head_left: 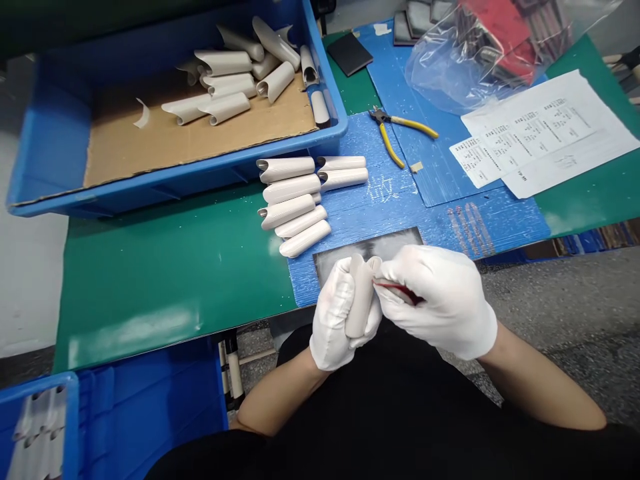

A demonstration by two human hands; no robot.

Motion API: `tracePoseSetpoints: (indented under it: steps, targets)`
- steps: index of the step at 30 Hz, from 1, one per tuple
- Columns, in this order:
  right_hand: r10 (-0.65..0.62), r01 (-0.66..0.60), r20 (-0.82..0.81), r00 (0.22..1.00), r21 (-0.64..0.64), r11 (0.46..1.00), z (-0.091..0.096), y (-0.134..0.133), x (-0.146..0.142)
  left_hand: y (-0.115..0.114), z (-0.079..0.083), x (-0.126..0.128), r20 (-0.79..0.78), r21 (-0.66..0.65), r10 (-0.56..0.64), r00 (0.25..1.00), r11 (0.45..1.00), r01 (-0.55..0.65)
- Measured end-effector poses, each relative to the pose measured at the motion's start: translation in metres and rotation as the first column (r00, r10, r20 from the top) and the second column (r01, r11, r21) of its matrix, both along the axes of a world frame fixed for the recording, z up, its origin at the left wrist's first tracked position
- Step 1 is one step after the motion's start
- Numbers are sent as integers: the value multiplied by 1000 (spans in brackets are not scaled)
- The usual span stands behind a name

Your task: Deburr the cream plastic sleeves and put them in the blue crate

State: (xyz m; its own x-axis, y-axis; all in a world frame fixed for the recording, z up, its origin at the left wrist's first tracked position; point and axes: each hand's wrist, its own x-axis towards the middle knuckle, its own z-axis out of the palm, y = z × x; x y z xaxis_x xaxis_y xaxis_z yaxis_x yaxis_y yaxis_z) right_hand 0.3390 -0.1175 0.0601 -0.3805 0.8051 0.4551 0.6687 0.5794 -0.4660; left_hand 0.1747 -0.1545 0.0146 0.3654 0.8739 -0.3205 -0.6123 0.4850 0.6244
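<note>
The left hand has its fingers clenched round a beige tube over the bench edge. The right hand pinches a red tool against the tube's end. A row of tubes looks finished, and a pile remains in the blue bin.

Soft white cloth covers your left hand and right hand, the beige sleeve you hold looks smooth matt plastic, the surface is faintly glossy green, and the crate is blue plastic lined with matt cardboard.
</note>
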Motion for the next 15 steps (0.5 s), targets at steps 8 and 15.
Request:
tracePoseSetpoints:
  steps: [8, 15]
  targets:
    - [-8, 7, 54, 999, 31, 1000, -3, -2, -1, 2, -1, 3, 2, -24, 11, 1000, 1000, -11]
    - [12, -13, 25, 1000, 37, 999, -4, -1, 3, 1, -2, 4, -10, 8, 20, 1000, 1000, -19]
